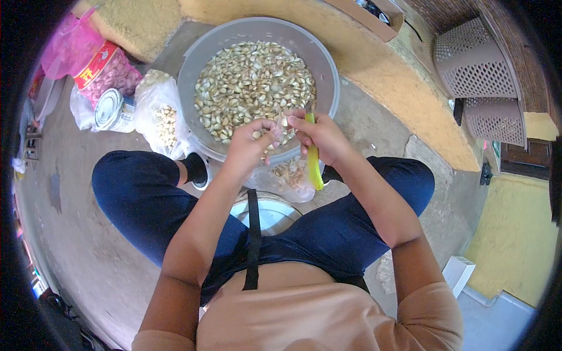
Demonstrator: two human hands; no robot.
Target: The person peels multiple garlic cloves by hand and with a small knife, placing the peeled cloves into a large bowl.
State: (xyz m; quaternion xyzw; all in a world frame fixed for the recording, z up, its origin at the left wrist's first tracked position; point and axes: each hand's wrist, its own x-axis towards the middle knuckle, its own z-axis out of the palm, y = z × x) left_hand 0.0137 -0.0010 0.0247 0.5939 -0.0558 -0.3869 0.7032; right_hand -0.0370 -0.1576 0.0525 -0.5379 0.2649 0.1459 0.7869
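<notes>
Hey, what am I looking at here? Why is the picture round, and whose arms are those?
One camera worn on a person's head looks down at their own lap; its wide lens bends the edges. The left hand pinches a small pale clove, likely garlic. The right hand grips a yellow-handled knife. In front sits a big round grey plastic basin full of such cloves. Beside it on the concrete floor are a silver tin can and a clear plastic bag.

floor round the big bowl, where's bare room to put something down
Bare concrete left of the left knee, and between the bowl and the yellow ledge. Crowded: bags and tin left of the bowl; another bag between the knees.
</notes>
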